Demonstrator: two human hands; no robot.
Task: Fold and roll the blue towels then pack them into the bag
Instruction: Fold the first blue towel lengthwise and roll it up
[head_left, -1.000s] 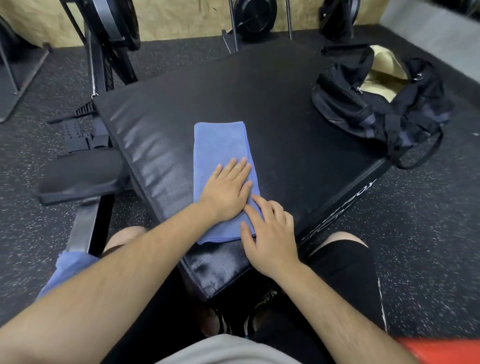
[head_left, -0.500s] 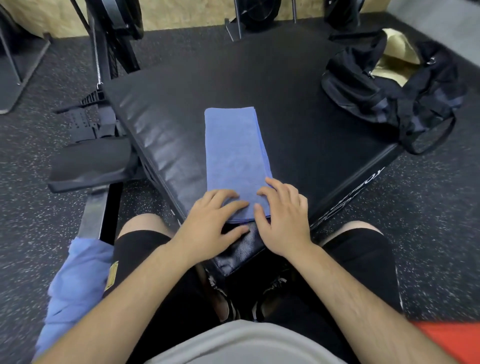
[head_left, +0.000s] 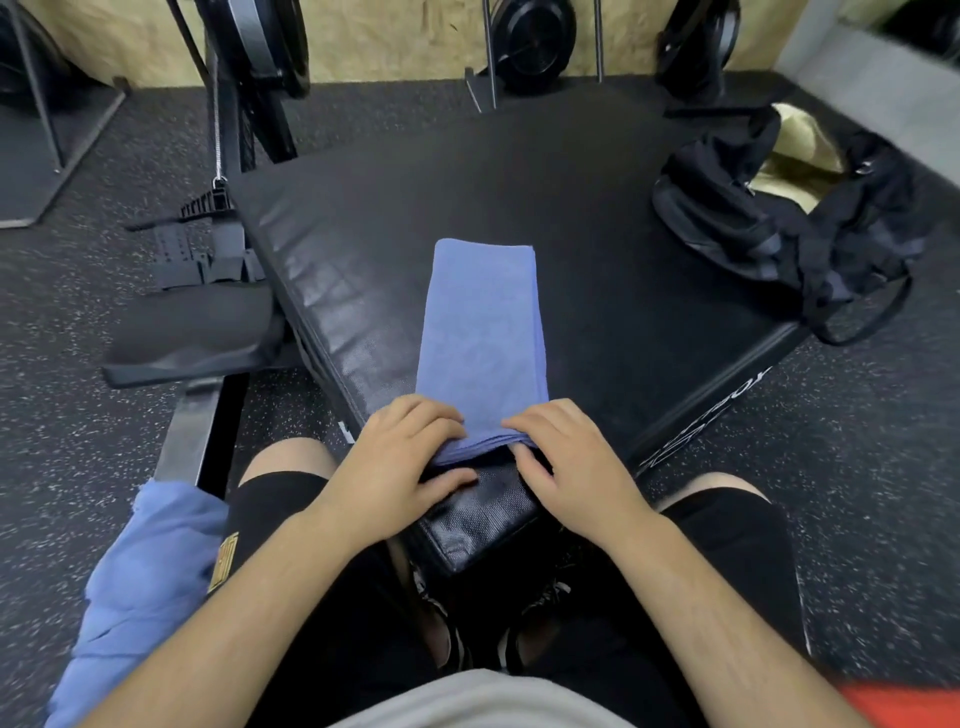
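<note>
Both hands had slid back from the body of the folded towel (head_left: 483, 332) to its near end, and the flat pressing of a moment earlier had given way to a grip on the edge.

Far left, a second blue towel (head_left: 140, 587) lay loose over the person's left thigh, not yet folded. The left hand (head_left: 400, 462) sat at the near left corner of the folded strip, fingers curled over the top of the hem and thumb lying beneath it on the black pad (head_left: 597, 218). The strip itself ran straight away from the person down the middle of the pad, its near hem lifted slightly off the surface between the two hands. The right hand (head_left: 566, 462) mirrored the left at the right corner, fingers on top and thumb tucked under, pinching the layers. Well apart at the far right corner of the pad stood the black bag (head_left: 779, 223), its mouth open.

By my reading, folding of this towel was finished and rolling was about to begin from the near end; nothing was packed yet as far as could be seen.
</note>
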